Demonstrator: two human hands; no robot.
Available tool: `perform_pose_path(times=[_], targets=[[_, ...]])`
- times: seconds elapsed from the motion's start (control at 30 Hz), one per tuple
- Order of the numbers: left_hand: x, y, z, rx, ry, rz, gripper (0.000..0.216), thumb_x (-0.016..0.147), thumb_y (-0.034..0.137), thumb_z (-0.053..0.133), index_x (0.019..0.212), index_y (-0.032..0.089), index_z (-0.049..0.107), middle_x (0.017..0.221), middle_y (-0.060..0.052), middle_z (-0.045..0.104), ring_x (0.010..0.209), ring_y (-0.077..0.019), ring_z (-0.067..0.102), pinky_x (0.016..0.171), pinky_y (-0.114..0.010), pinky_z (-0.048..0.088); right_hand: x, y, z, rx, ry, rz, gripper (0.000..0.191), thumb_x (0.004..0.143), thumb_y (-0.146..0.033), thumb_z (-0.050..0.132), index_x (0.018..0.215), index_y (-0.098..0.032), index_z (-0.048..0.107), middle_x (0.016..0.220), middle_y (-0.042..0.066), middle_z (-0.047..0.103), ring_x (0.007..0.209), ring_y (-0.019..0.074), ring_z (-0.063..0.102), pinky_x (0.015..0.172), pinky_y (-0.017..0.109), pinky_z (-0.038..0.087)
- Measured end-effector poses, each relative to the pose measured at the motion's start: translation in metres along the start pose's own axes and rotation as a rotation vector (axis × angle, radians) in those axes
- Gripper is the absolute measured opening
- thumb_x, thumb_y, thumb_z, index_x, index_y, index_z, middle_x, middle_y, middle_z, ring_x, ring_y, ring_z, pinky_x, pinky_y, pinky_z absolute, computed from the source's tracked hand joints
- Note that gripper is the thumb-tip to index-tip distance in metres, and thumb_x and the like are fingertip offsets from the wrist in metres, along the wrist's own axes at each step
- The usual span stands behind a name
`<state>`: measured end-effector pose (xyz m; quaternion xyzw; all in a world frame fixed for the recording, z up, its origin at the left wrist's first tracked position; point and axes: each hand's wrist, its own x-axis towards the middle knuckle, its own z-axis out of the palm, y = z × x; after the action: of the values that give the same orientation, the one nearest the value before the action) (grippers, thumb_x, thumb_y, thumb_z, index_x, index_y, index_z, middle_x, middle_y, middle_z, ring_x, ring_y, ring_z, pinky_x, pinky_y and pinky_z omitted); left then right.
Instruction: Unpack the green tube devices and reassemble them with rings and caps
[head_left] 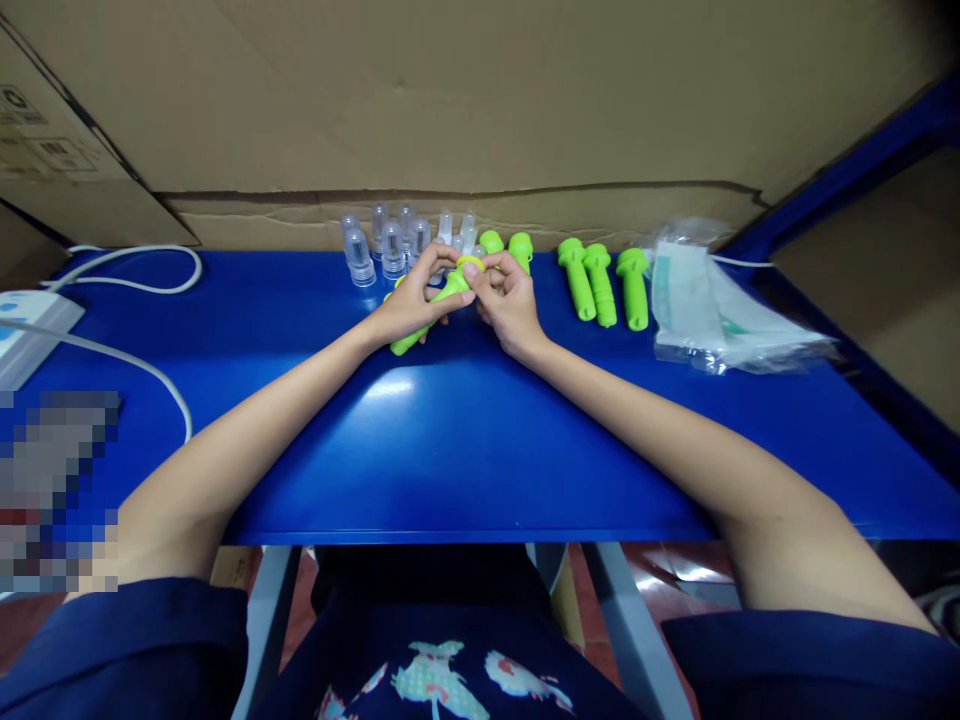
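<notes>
My left hand is closed around a bright green plastic handle that slants down to the left over the blue table. My right hand pinches a small yellow ring at the handle's upper end. Both hands meet near the table's far middle. Two more green pieces stand just behind my right hand.
Several clear plastic caps stand behind my hands. Three green handles lie to the right, beside clear plastic bags. A white device with a white cable sits at the far left. Cardboard walls the back.
</notes>
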<state>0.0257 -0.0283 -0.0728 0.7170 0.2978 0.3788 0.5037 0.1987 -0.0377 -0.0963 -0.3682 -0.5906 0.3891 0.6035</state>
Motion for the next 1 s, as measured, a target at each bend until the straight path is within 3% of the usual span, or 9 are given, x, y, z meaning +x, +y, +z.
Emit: perform_pose_path(times=[0.37, 0.77, 1.0], targets=[[-0.0011, 0.0024, 0.0007, -0.042, -0.028, -0.01, 0.073, 0.077, 0.063, 0.086, 0.133, 0.029, 0.053, 0.153, -0.012, 0.054, 0.064, -0.0073, 0.064, 0.04, -0.015, 0.037, -0.0008, -0.0026, 0.0017, 0.011, 0.033, -0.001, 0.073, 0.066, -0.087, 0.078, 0.087, -0.027, 0.044, 0.055, -0.01, 0.046, 0.043, 0.0067, 0.036, 0.038, 0.023, 0.025], [0.0003, -0.0008, 0.0017, -0.068, -0.001, 0.053, 0.076, 0.074, 0.055, 0.09, 0.134, 0.027, 0.054, 0.154, -0.013, 0.051, 0.084, -0.0128, 0.069, 0.063, -0.021, 0.056, 0.0008, 0.0022, -0.0021, 0.038, -0.022, 0.053, 0.074, 0.075, -0.096, 0.063, 0.093, -0.028, 0.041, 0.055, -0.01, 0.042, 0.034, 0.0068, 0.033, 0.032, 0.024, 0.02], [0.0015, -0.006, 0.0023, -0.027, 0.017, 0.014, 0.082, 0.073, 0.061, 0.09, 0.138, 0.031, 0.049, 0.155, -0.012, 0.046, 0.073, -0.0114, 0.066, 0.044, -0.017, 0.042, 0.0005, 0.0032, -0.0055, -0.024, 0.006, 0.028, 0.072, 0.077, -0.095, 0.062, 0.096, -0.027, 0.044, 0.055, -0.009, 0.037, 0.04, 0.0075, 0.032, 0.039, 0.022, 0.025]])
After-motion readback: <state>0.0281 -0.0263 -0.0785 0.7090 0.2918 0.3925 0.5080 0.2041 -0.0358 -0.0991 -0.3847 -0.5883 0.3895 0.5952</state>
